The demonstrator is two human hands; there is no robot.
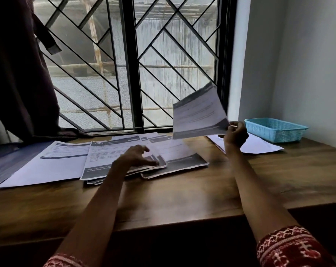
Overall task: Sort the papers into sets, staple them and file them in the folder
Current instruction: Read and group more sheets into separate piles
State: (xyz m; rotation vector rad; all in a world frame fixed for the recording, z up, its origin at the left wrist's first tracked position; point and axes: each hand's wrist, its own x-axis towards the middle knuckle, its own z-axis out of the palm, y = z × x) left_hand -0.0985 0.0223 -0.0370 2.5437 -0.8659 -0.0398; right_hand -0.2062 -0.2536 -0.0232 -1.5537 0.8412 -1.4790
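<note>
**Loose sheets, light and limp: held at the edge, steadied flat**

A sheet (199, 114) is held in the air by the right hand (235, 136), pinched at its lower right corner between thumb and curled fingers. It tilts and blurs, standing above the table (182, 197) at about 1 o'clock from the main spread. The left hand (139, 157) lies on the papers (124, 160) at the table's middle, fingers loosely spread and pressing on the top of a stack; nothing is gripped by it.

The papers are judged very light, thin and floppy. A sheet taken by one corner will droop and flutter, so a pinch at mid-edge, or support from below, would be steadier. The stacks are fanned and out of line, with their lower corners curling, and sheets are likely to slide over one another on the smooth wood; a flat palm is the likely way of keeping a stack from shifting while one sheet is drawn off. Creasing and tearing are the chief risks.

More pages lie at 10 o'clock, beside a dark flat cover (7, 162) that may be the folder; that cannot be told for certain. A single white page (259, 145) lies at 2 o'clock.

A blue basket (275, 130) stands at 2 o'clock by the wall, just beyond that page. Its contents cannot be made out. No stapler is seen.
</note>
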